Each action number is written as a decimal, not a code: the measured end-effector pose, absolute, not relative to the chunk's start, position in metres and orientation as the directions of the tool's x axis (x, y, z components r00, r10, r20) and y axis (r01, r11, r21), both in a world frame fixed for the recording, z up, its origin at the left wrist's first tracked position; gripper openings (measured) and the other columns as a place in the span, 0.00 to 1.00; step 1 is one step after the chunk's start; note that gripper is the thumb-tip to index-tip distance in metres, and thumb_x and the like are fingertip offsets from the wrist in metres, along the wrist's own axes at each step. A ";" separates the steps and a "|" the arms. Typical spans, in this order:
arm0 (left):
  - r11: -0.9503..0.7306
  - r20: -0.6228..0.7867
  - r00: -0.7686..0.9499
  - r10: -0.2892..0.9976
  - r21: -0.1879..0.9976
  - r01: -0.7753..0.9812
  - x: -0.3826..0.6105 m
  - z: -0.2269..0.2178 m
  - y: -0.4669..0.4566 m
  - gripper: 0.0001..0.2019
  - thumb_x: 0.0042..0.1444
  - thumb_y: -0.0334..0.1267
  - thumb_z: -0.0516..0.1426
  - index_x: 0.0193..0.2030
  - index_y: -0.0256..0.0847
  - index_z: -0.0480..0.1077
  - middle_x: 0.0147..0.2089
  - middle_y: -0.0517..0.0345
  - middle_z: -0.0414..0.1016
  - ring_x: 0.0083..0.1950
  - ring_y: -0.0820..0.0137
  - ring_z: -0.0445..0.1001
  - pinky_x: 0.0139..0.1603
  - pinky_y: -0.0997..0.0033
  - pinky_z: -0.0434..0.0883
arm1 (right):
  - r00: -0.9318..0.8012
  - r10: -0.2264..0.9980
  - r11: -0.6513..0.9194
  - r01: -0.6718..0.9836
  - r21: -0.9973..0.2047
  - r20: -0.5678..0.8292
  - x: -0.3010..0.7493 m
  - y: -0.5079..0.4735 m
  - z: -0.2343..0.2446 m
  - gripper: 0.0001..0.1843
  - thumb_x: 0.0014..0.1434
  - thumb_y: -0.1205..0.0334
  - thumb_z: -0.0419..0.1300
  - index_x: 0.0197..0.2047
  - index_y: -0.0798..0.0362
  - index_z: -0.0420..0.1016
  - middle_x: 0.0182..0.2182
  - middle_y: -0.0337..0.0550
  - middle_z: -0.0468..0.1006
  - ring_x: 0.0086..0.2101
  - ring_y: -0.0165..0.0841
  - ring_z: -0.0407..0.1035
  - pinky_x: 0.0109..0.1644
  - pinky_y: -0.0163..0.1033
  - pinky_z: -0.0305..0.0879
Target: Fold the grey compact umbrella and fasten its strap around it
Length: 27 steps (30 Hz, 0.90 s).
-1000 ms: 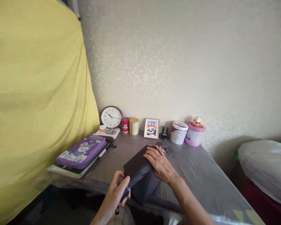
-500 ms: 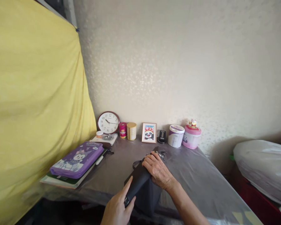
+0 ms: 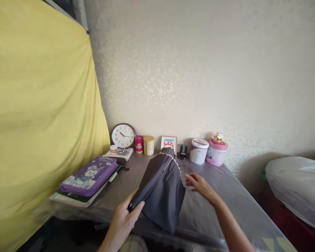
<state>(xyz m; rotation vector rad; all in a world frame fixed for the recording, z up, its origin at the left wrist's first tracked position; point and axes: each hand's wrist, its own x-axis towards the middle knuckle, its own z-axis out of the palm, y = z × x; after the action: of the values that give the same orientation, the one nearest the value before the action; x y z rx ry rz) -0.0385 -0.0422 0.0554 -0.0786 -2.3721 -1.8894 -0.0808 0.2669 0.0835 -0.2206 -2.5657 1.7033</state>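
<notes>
A dark folding umbrella [image 3: 161, 189] with a patterned trim lies tilted over the table, its cloth loose and partly spread. My left hand [image 3: 124, 215] is closed around its black handle end near the table's front edge. To the right of the cloth hovers my right hand [image 3: 198, 184], its fingers apart and holding nothing, close to the trimmed edge. A thin metal rib shows near the umbrella's far end, which covers the lower part of a panda picture frame [image 3: 165, 142].
Along the wall stand a clock [image 3: 123, 135], a pink can [image 3: 139, 144], a yellow can [image 3: 148, 145], a black stapler-like object [image 3: 183, 152], a white tub [image 3: 199, 151] and a pink tub [image 3: 216, 153] topped by a figurine. A purple case [image 3: 90, 176] lies on books at left.
My right hand has let go of the umbrella and moved right. The cloth has loosened and fanned out, while my left hand has shifted slightly left with the handle.
</notes>
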 end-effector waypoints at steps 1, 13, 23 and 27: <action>0.233 0.097 -0.995 0.003 0.968 0.095 -0.039 0.057 -0.042 0.28 0.49 0.50 0.57 0.55 0.38 0.67 0.13 0.68 0.62 0.13 0.75 0.60 0.14 0.79 0.61 | -0.987 0.093 0.368 0.154 -0.917 -0.128 -0.081 0.263 0.080 0.23 0.52 0.42 0.55 0.38 0.54 0.68 0.33 0.45 0.76 0.35 0.36 0.73 0.32 0.37 0.68; 0.227 0.066 -0.998 0.005 0.972 0.066 -0.047 0.065 -0.038 0.30 0.50 0.52 0.54 0.57 0.34 0.63 0.14 0.71 0.59 0.13 0.76 0.58 0.15 0.79 0.59 | -0.983 -0.090 0.178 0.144 -0.973 -0.162 -0.066 0.249 0.092 0.19 0.48 0.50 0.62 0.39 0.53 0.67 0.29 0.38 0.74 0.30 0.29 0.73 0.32 0.34 0.67; 0.200 0.056 -0.998 0.035 0.978 0.062 -0.052 0.052 -0.040 0.31 0.51 0.52 0.55 0.57 0.34 0.62 0.14 0.71 0.60 0.13 0.78 0.58 0.14 0.80 0.60 | -0.999 -0.016 0.191 0.031 -0.981 -0.035 -0.078 0.248 0.078 0.18 0.44 0.50 0.64 0.30 0.53 0.66 0.27 0.35 0.70 0.28 0.27 0.67 0.32 0.35 0.67; 0.188 0.063 -0.997 0.034 0.980 0.068 -0.053 0.053 -0.041 0.31 0.50 0.53 0.55 0.57 0.33 0.62 0.14 0.71 0.60 0.12 0.77 0.58 0.14 0.80 0.60 | -0.988 -0.135 0.156 0.054 -0.986 -0.076 -0.072 0.255 0.081 0.18 0.42 0.51 0.67 0.27 0.54 0.66 0.23 0.33 0.68 0.26 0.27 0.66 0.33 0.35 0.66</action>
<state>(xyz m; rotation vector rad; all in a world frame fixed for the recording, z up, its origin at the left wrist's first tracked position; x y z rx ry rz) -0.0534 -0.0409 0.0526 -0.1034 -2.4004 -1.9823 -0.0724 0.2548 0.0815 0.0879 -2.4950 2.1393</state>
